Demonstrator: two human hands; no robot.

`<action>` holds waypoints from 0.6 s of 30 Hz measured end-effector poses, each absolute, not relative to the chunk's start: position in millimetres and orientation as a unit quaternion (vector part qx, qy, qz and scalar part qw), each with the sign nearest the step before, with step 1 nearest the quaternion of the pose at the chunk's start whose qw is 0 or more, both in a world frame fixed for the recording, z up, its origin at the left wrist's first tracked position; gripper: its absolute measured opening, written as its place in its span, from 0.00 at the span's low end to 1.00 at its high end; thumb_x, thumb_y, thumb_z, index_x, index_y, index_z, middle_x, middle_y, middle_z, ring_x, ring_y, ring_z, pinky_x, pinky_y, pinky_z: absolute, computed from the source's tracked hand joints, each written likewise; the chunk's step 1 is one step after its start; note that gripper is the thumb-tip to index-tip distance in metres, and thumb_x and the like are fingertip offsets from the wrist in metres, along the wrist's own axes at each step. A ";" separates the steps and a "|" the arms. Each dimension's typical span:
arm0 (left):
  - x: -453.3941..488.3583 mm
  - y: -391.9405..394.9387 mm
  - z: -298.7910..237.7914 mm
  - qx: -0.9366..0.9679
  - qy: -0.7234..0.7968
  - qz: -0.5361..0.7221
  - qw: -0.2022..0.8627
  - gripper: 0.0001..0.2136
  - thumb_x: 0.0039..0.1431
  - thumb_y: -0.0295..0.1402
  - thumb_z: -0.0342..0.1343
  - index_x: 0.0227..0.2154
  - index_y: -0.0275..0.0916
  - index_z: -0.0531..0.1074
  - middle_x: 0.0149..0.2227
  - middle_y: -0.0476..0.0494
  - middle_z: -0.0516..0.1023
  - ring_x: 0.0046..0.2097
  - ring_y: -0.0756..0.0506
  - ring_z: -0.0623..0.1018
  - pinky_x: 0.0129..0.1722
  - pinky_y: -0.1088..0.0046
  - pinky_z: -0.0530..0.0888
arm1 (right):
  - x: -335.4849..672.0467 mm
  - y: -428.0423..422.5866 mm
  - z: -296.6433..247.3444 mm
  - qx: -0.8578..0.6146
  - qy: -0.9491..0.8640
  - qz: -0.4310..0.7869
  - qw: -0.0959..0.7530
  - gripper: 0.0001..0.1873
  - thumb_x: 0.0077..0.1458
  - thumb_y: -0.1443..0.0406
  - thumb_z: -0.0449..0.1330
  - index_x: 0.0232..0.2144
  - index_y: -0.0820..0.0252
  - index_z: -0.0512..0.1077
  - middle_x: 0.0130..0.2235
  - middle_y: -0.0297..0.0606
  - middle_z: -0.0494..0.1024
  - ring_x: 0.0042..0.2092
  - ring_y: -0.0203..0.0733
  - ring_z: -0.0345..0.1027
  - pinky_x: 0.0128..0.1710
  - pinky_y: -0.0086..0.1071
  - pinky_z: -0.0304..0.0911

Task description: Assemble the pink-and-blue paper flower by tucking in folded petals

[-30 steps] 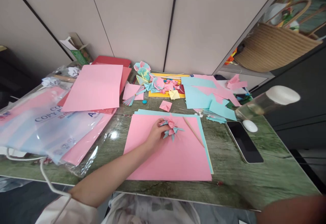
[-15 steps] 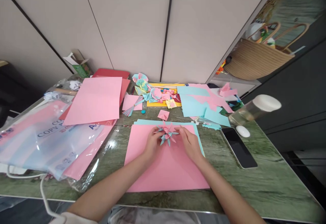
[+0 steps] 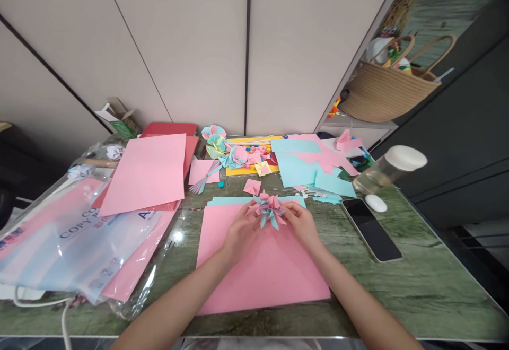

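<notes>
Carefully, the left hand [image 3: 242, 229] and right hand [image 3: 304, 226] gripped a pink-and-blue origami flower [image 3: 270, 212] over pink paper [image 3: 266, 278].

Left hand [image 3: 242, 233] and right hand [image 3: 304, 225] hold what seems a paper flower [image 3: 270, 212].

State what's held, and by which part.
A pink and blue folded paper piece, held by its opposite sides between the left grip and right grip.
</notes>
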State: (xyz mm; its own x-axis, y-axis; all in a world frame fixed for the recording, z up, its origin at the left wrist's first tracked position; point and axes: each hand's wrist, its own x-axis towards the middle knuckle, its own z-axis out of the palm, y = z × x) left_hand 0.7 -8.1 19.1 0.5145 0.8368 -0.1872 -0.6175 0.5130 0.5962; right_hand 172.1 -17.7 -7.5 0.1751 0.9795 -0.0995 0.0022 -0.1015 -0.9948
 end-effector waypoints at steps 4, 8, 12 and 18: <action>0.3 -6.5 17.8 0.320 0.292 0.414 0.801 0.15 0.47 0.29 0.59 0.40 0.40 0.68 0.46 0.42 0.70 0.46 0.44 0.72 0.48 0.63 0.67 | 171.1 -19.2 -10.0 -0.562 -0.395 0.489 0.538 0.15 0.44 0.54 0.60 0.29 0.60 0.70 0.30 0.34 0.74 0.30 0.34 0.66 0.31 0.27 0.62; -1.8 -2.8 11.4 0.372 0.367 0.422 0.740 0.12 0.46 0.31 0.60 0.36 0.38 0.71 0.42 0.42 0.73 0.43 0.45 0.72 0.44 0.67 0.68 | 166.1 -22.9 -7.2 -0.551 -0.377 0.512 0.540 0.14 0.43 0.56 0.61 0.29 0.60 0.70 0.29 0.34 0.74 0.31 0.35 0.67 0.33 0.29 0.63; -5.0 2.8 7.6 0.354 0.383 0.447 0.727 0.11 0.48 0.33 0.58 0.36 0.37 0.71 0.35 0.44 0.75 0.37 0.48 0.73 0.41 0.70 0.69 | 157.5 -27.1 1.6 -0.522 -0.389 0.569 0.503 0.12 0.40 0.61 0.64 0.28 0.59 0.67 0.32 0.34 0.76 0.36 0.38 0.70 0.35 0.29 0.63; -6.6 7.0 10.0 0.300 0.385 0.422 0.764 0.11 0.48 0.33 0.58 0.36 0.37 0.72 0.31 0.46 0.73 0.32 0.50 0.73 0.35 0.72 0.70 | 149.7 -29.1 9.7 -0.518 -0.451 0.577 0.443 0.10 0.42 0.66 0.62 0.31 0.58 0.66 0.31 0.33 0.75 0.35 0.38 0.71 0.34 0.30 0.65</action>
State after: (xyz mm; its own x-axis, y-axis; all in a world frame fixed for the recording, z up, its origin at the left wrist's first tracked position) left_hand -6.6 7.0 10.0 0.3478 0.8760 -0.3343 -0.4137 0.4633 0.7837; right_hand 149.7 -29.1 9.7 -0.0714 0.9776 -0.1980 -0.0446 -0.2014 -0.9785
